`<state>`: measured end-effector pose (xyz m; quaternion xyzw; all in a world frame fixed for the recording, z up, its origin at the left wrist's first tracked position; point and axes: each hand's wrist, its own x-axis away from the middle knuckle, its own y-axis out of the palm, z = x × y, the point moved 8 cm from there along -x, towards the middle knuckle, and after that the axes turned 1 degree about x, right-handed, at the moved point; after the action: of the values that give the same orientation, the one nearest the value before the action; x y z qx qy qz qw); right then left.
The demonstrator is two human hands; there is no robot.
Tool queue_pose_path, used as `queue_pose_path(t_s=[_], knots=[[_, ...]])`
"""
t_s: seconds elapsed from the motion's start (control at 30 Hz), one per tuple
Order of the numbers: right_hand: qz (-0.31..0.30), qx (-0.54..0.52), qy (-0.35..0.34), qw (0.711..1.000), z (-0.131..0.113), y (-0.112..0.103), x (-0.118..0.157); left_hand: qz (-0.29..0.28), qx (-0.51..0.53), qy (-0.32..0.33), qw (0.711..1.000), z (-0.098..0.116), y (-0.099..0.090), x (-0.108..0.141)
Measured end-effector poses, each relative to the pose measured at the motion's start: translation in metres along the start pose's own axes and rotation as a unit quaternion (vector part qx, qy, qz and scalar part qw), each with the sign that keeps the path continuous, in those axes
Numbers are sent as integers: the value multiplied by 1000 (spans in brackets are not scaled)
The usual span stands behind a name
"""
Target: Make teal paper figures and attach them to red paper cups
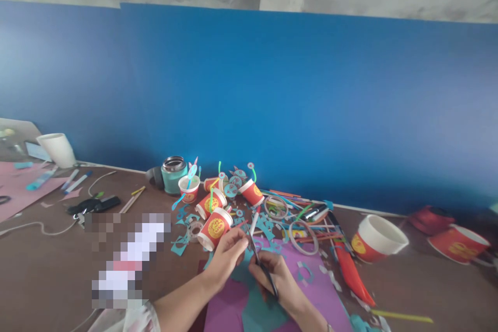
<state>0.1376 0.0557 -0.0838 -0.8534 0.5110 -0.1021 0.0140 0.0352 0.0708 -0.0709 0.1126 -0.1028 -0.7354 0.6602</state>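
My right hand [274,275] grips a pair of scissors [267,271] with dark handles, its blades pointing up and away from me. My left hand [229,251] is closed in a pinch close to the blade tips. A thin reddish piece seems to show at its fingertips, too small to name. Both hands are above purple paper [227,303] and teal paper [257,308]. Just beyond my left hand a red and white paper cup [215,229] lies tilted. Teal paper scraps [179,244] are scattered around it.
More paper cups with straws and paper faces stand behind, beside a teal thermos [174,176]. Tape rolls [303,237], straws and a red pouch-like item [352,272] are on the right, near a large paper cup [377,238]. Keys [93,207] lie left. A blue partition [249,98] closes the back.
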Motion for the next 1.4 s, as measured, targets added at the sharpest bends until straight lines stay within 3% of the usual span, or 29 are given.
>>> queue_pose_path(t_s=[0.57,0.8,1.4], knots=[[8,8,-11,1000,3,-2,-1,28,4,8,1000,-2,-5,-1],[2,12,9,1000,3,0,-1,70,28,5,997,-2,-11,-1],[-81,-21,44,996,1,2,6,-16,41,14,999,3,-1,0]])
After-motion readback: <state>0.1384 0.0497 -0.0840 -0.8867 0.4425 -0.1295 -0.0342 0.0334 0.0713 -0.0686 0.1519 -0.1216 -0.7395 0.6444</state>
